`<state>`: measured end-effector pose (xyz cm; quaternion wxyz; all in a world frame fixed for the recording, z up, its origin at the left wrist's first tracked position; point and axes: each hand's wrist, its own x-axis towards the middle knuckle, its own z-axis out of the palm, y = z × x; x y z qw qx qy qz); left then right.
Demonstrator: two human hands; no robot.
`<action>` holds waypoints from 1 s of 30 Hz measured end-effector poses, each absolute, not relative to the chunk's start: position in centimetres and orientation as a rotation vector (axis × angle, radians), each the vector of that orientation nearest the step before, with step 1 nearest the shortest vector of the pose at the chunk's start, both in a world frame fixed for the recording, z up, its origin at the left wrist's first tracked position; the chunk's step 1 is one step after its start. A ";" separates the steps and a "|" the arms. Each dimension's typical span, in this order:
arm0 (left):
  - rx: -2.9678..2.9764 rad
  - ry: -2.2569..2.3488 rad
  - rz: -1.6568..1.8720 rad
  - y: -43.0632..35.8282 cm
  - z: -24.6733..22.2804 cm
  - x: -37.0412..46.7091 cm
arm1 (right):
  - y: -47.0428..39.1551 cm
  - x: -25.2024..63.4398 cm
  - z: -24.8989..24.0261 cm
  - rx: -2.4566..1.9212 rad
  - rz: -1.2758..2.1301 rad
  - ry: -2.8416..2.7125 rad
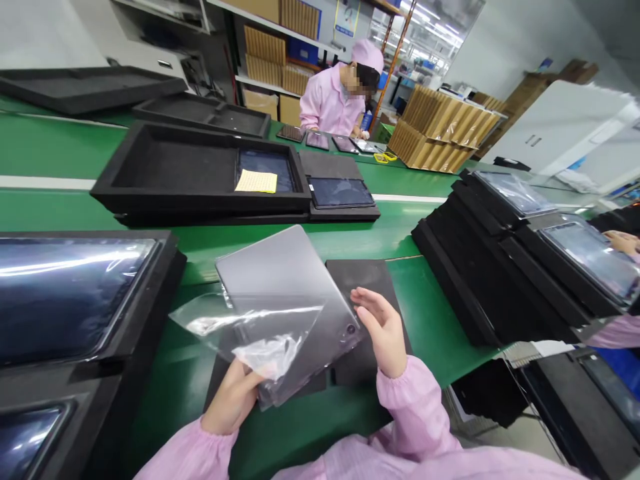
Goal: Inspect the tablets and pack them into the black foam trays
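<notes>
Grey tablet (300,277), back up, tilted above the green desk (433,313), between the hands. Left hand (233,397): grip pinches loose clear film (205,315) along with the tablet's lower edge. Right hand (387,333): grip spread beside the camera corner; contact uncertain.

Risk, my judgement: slick film could slide under the left fingers and drop the tablet, the right giving little hold; loose film could crease or snag on a corner.

Count: one tablet in hand; one yellow sticker sheet (257,181); one tablet on foam (341,192) beyond; four devices (317,140) in a row before one co-worker (333,100).
</notes>
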<state>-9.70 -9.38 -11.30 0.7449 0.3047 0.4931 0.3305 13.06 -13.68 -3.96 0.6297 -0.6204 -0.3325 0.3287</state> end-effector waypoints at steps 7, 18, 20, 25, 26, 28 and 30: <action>0.739 1.100 0.743 -9.4 -10.7 -9.3 | -14.7 11.6 -7.2 -1.434 1.016 -0.602; 0.770 1.107 0.754 -10.0 -8.2 -9.3 | -17.0 13.6 -7.6 -1.385 0.580 -0.280; 0.789 1.168 0.794 -9.7 -7.1 -9.9 | -17.9 15.2 -7.0 -1.407 0.386 -0.293; 0.638 1.345 0.992 -8.8 -5.8 -11.1 | -20.5 16.9 -8.0 -1.503 -0.110 -0.581; 0.601 1.362 1.020 -8.7 -5.9 -11.2 | -20.9 16.8 -8.6 -1.530 -0.203 -0.800; 0.578 1.386 1.067 -8.5 -6.2 -11.2 | -21.2 16.3 -10.0 -1.531 -0.349 -1.289; 0.623 1.424 1.106 -8.3 -6.6 -11.2 | -21.2 15.7 -11.5 -1.487 -0.397 -1.614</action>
